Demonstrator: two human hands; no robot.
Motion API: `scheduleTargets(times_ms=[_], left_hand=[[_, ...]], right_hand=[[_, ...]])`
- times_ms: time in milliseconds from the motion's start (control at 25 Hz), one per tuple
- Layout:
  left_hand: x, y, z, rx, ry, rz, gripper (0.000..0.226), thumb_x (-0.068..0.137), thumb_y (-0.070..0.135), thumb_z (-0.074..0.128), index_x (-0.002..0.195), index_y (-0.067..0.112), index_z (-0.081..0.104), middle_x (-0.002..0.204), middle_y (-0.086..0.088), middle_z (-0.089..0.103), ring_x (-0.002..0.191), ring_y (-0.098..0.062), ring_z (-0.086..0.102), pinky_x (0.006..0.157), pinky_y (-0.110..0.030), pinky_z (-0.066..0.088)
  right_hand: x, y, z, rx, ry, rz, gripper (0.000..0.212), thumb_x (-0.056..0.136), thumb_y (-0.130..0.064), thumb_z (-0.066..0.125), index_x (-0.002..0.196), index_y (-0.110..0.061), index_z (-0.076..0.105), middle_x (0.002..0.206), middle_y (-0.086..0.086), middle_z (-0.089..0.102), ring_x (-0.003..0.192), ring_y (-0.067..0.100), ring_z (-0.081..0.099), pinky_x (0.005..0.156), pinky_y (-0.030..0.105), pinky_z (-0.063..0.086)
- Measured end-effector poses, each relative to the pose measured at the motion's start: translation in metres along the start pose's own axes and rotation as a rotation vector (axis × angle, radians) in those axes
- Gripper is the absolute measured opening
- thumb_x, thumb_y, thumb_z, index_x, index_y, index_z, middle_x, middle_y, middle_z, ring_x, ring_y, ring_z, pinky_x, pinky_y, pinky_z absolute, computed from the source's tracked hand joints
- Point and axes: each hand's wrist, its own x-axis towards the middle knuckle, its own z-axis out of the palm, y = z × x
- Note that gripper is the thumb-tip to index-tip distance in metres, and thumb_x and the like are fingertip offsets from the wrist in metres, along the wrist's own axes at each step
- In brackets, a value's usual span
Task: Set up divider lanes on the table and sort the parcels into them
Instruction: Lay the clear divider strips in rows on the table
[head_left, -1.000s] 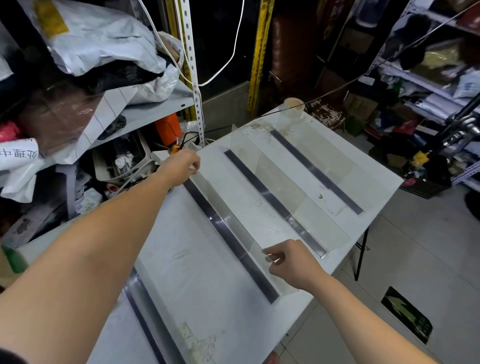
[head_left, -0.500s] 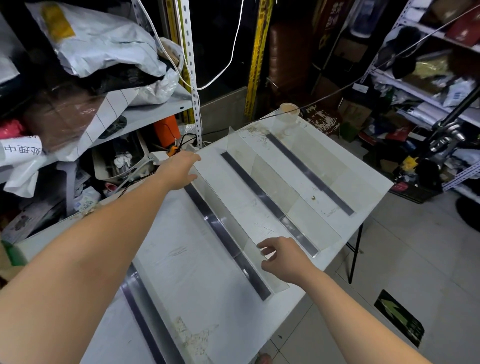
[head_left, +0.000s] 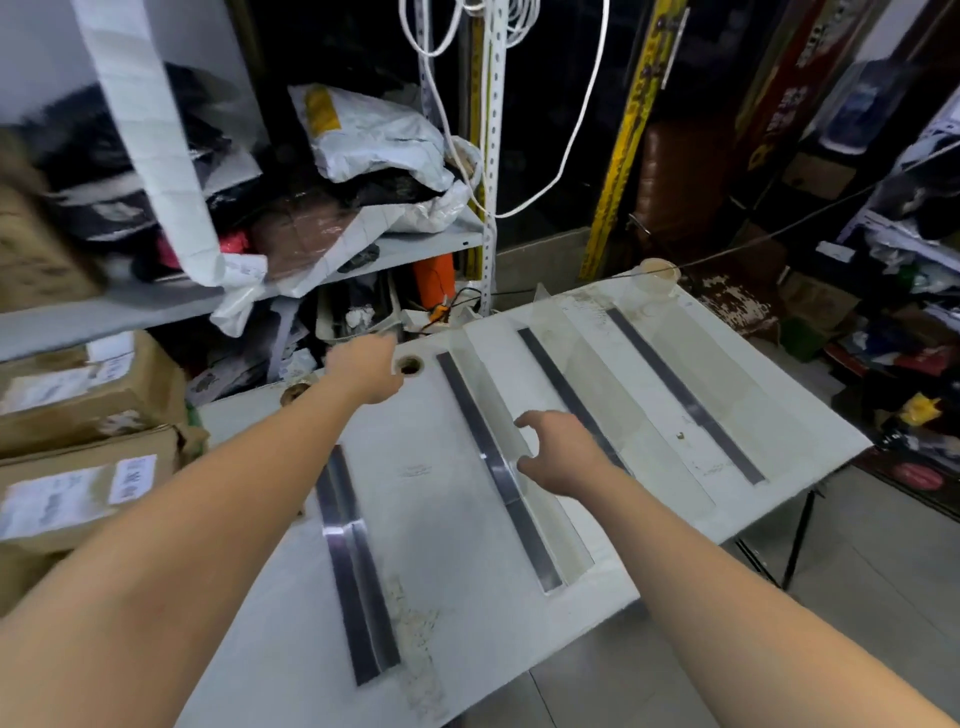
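Nearest you, a steel strip (head_left: 356, 582) lies on the white table (head_left: 457, 519). Your right hand (head_left: 563, 457) hovers with fingers loosely spread, gripping nothing, over the clear divider (head_left: 561, 535), whose edges barely show. Farther out, your left hand (head_left: 366, 376) is blurred and its grip is unreadable. Parcels (head_left: 78, 395) are stacked on the left, cut off.

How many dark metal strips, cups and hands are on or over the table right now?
Dark metal strips: 4
Cup: 1
Hands: 2, left hand and right hand
Total: 7
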Motion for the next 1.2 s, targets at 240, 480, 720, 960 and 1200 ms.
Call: scheduleTargets(times_ms=[240,480,720,960,1200], left_hand=[[-0.1,-0.026,-0.025,-0.067,-0.003,-0.149,0.039,0.096,0.037,0.058,0.126,0.013,0.053,0.114,-0.007,0.061,0.103,-0.03,0.06,0.077,-0.042,0.052],[-0.169,-0.043,-0.016,0.019,0.009,-0.239,0.045,0.092,0.04,0.059,0.13,0.016,0.057,0.123,-0.006,0.064,0.109,-0.029,0.062,0.071,-0.037,0.049],[-0.192,-0.067,0.013,-0.026,-0.008,-0.249,0.045,0.093,0.04,0.059,0.132,0.018,0.057,0.132,-0.005,0.06,0.117,-0.029,0.059,0.091,-0.042,0.053],[-0.178,-0.082,0.041,-0.151,-0.022,-0.079,0.048,0.096,0.033,0.062,0.141,0.02,0.053,0.139,-0.003,0.052,0.127,-0.028,0.051,0.098,-0.047,0.051],[-0.147,-0.082,0.065,-0.207,0.012,0.23,0.042,0.089,0.006,0.064,0.13,0.016,0.062,0.126,0.001,0.057,0.118,-0.021,0.052,0.097,-0.039,0.048]], right_hand=[[-0.001,-0.051,-0.018,-0.065,0.008,-0.224,0.06,0.086,-0.025,0.07,0.143,-0.019,0.053,0.139,0.006,0.061,0.125,0.027,0.056,0.096,0.038,0.051],[-0.012,-0.09,-0.006,-0.059,-0.047,-0.352,0.059,0.09,-0.029,0.069,0.146,-0.021,0.051,0.14,0.006,0.059,0.125,0.025,0.056,0.094,0.037,0.052],[-0.022,-0.117,0.024,-0.026,-0.085,-0.368,0.056,0.089,-0.029,0.07,0.142,-0.019,0.055,0.133,0.007,0.063,0.118,0.025,0.059,0.093,0.039,0.054],[-0.021,-0.132,0.068,0.03,-0.161,-0.263,0.054,0.089,-0.029,0.071,0.14,-0.018,0.056,0.133,0.006,0.064,0.116,0.023,0.061,0.093,0.034,0.053],[-0.02,-0.138,0.109,0.101,-0.218,-0.137,0.057,0.085,-0.033,0.078,0.136,-0.016,0.06,0.127,0.006,0.067,0.108,0.021,0.065,0.091,0.03,0.051]])
